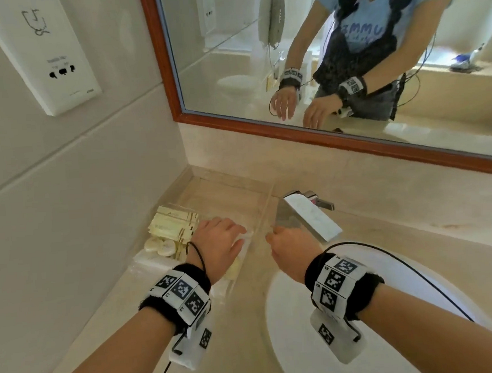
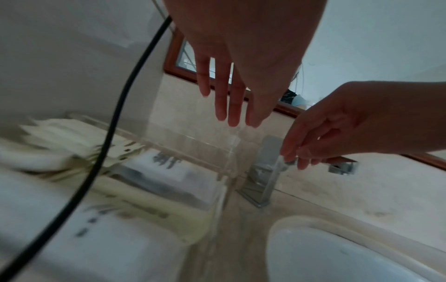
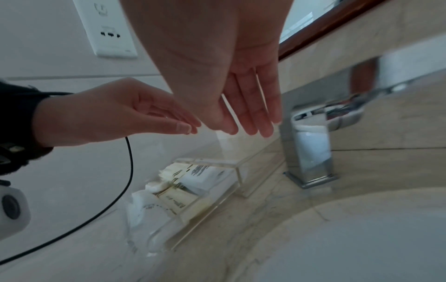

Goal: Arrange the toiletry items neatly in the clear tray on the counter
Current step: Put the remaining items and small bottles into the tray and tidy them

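Observation:
A clear tray stands on the counter in the corner, left of the tap. Cream sachets are stacked in it, with round wrapped soaps in front of them. A white printed packet lies near the tray's right wall. My left hand hovers palm down over the tray, fingers straight, holding nothing. My right hand hangs beside the tray's right wall with relaxed fingers and is also empty. The two hands' fingertips are close together above the tray.
A chrome tap stands just right of the tray. The white basin lies below my right arm. A wood-framed mirror runs along the back wall, a socket plate is on the left wall. A black cable hangs from my left wrist.

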{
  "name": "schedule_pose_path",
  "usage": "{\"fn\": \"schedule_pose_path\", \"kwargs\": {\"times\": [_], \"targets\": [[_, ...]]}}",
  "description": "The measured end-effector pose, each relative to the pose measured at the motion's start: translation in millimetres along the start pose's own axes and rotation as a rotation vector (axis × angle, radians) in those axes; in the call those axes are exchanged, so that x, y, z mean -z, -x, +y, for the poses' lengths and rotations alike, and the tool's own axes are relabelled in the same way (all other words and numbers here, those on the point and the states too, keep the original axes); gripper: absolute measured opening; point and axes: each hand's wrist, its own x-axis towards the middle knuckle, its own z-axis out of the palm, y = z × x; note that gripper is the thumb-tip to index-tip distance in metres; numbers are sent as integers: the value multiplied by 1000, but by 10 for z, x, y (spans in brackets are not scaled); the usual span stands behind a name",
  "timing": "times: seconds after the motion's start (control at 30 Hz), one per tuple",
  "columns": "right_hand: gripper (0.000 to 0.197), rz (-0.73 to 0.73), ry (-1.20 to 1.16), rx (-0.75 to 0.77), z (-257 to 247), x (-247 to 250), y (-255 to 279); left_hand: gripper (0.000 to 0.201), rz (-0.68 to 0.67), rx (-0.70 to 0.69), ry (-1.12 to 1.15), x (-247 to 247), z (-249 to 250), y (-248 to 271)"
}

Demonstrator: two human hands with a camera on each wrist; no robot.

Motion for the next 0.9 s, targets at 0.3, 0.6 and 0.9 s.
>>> {"fn": "schedule_pose_path", "kwargs": {"times": [0.3, 0.6, 0.9], "targets": [[28, 33, -36, -231, 704, -83, 905, 32, -82, -158, 167, 26, 1080, -237], [29, 13, -60, -529, 1659, -364, 2107, 33, -156, -390, 269, -97, 2579, -626], [30, -113, -122, -828, 2533, -898, 3253, 35, -306, -568, 336, -443, 4083, -797]]}}
